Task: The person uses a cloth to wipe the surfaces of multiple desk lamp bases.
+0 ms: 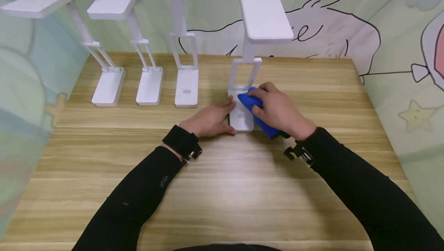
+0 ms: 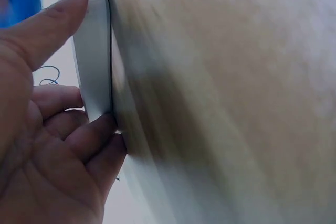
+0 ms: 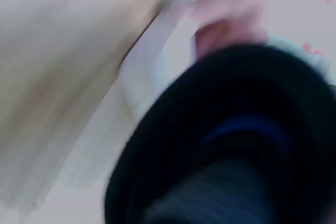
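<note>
A white folding desk lamp (image 1: pixel 265 14) stands upright on the wooden table, its flat panel raised. My left hand (image 1: pixel 211 120) holds its base (image 1: pixel 241 122) at the left: the fingers are at the side edge, the thumb by the front corner. In the left wrist view, bent fingertips (image 2: pixel 107 124) meet the base's rim. My right hand (image 1: pixel 277 108) grips a blue handheld tool (image 1: pixel 263 122), its pointed tip over the base. The tool's round dark end (image 3: pixel 157 145) fills much of the blurred right wrist view; I cannot tell its kind.
Three similar white lamps stand unfolded to the left: the far-left lamp (image 1: pixel 109 87), the middle lamp (image 1: pixel 150 85) and the nearest one (image 1: pixel 187 81). A printed cloth wall (image 1: pixel 329 35) borders the wooden table (image 1: pixel 215 204) at the back and sides.
</note>
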Action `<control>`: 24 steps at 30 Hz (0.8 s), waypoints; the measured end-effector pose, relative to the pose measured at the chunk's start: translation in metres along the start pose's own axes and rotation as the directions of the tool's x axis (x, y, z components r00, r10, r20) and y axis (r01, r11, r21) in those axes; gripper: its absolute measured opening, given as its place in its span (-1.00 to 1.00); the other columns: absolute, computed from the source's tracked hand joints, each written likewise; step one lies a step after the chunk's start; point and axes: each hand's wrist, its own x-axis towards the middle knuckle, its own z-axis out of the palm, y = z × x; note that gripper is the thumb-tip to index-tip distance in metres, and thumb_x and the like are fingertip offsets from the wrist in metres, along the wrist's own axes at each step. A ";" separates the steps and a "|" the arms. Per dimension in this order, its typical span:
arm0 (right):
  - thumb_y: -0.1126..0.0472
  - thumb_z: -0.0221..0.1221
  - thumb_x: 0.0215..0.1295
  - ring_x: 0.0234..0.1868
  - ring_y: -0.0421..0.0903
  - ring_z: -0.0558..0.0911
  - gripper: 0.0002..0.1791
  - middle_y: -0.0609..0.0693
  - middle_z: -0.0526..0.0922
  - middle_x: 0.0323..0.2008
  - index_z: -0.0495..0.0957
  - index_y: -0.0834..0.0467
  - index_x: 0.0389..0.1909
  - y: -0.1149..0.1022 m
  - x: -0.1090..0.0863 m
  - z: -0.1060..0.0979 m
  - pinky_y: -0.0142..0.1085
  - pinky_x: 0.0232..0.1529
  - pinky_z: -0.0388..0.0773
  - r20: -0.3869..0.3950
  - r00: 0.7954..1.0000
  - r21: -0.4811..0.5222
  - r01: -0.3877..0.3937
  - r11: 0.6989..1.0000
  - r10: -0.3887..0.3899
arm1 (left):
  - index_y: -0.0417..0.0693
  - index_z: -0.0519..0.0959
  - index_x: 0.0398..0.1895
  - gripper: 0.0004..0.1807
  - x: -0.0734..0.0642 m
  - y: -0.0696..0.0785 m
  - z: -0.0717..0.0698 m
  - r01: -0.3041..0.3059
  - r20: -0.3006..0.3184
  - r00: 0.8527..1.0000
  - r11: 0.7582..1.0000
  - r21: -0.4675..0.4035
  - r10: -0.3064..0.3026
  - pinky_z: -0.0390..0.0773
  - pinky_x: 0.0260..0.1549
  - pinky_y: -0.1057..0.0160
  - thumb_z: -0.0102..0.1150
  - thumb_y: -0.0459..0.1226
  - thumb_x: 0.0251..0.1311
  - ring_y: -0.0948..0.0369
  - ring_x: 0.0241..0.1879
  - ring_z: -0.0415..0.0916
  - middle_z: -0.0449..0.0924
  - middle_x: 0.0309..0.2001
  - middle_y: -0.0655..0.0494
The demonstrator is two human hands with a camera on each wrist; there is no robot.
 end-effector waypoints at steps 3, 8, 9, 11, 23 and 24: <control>0.10 0.18 0.53 0.20 0.36 0.63 -0.48 0.40 0.37 0.41 0.50 0.19 0.42 0.013 0.015 0.017 0.22 0.14 0.65 -0.042 0.997 0.024 -0.057 0.998 0.058 | -0.16 0.00 0.70 0.10 0.003 0.001 0.002 -0.010 0.018 1.000 1.000 0.001 0.010 0.24 0.55 0.15 0.39 0.12 0.33 0.00 0.63 0.09 -0.18 0.72 -0.10; 0.08 0.18 0.53 0.25 0.42 0.59 -0.46 0.49 0.33 0.42 0.52 0.18 0.44 0.012 -0.002 0.039 0.25 0.17 0.62 -0.053 0.998 0.047 -0.026 0.999 0.029 | -0.13 -0.03 0.71 0.11 0.003 0.003 0.002 0.002 0.020 1.000 1.000 0.008 -0.003 0.28 0.53 0.14 0.38 0.12 0.34 -0.01 0.62 0.14 -0.20 0.72 -0.09; 0.09 0.20 0.51 0.22 0.41 0.61 -0.46 0.49 0.35 0.39 0.54 0.17 0.42 0.009 -0.010 0.041 0.24 0.14 0.64 -0.058 0.998 0.054 0.000 0.999 0.003 | -0.12 -0.03 0.71 0.11 0.003 0.003 0.002 0.008 0.020 1.000 1.000 0.007 -0.008 0.28 0.53 0.14 0.38 0.12 0.34 -0.01 0.61 0.14 -0.21 0.72 -0.09; 0.12 0.24 0.46 0.14 0.36 0.65 -0.49 0.46 0.39 0.34 0.60 0.17 0.37 0.007 -0.027 0.043 0.20 0.08 0.68 -0.061 0.996 0.064 0.072 0.995 -0.068 | -0.12 -0.02 0.71 0.11 0.002 0.003 0.002 0.009 0.018 1.000 1.000 0.008 -0.009 0.29 0.52 0.14 0.39 0.12 0.33 -0.02 0.60 0.16 -0.21 0.72 -0.09; 0.11 0.11 0.59 0.20 0.31 0.60 -0.48 0.40 0.32 0.43 0.47 0.05 0.50 0.027 0.009 0.036 0.19 0.16 0.62 -0.004 1.000 0.086 -0.001 0.996 0.002 | -0.19 -0.02 0.70 0.11 0.002 0.000 0.001 -0.017 0.020 1.000 0.999 0.030 0.016 0.26 0.54 0.10 0.38 0.12 0.34 -0.04 0.61 0.15 -0.17 0.71 -0.14; 0.10 0.09 0.60 0.18 0.34 0.62 -0.47 0.43 0.33 0.41 0.45 0.06 0.52 0.023 0.011 0.038 0.20 0.14 0.64 -0.019 0.999 0.073 -0.035 0.997 0.036 | -0.19 -0.02 0.70 0.11 0.003 -0.001 0.001 -0.018 0.020 1.000 0.999 0.033 0.018 0.27 0.54 0.11 0.37 0.12 0.35 -0.04 0.61 0.15 -0.17 0.71 -0.14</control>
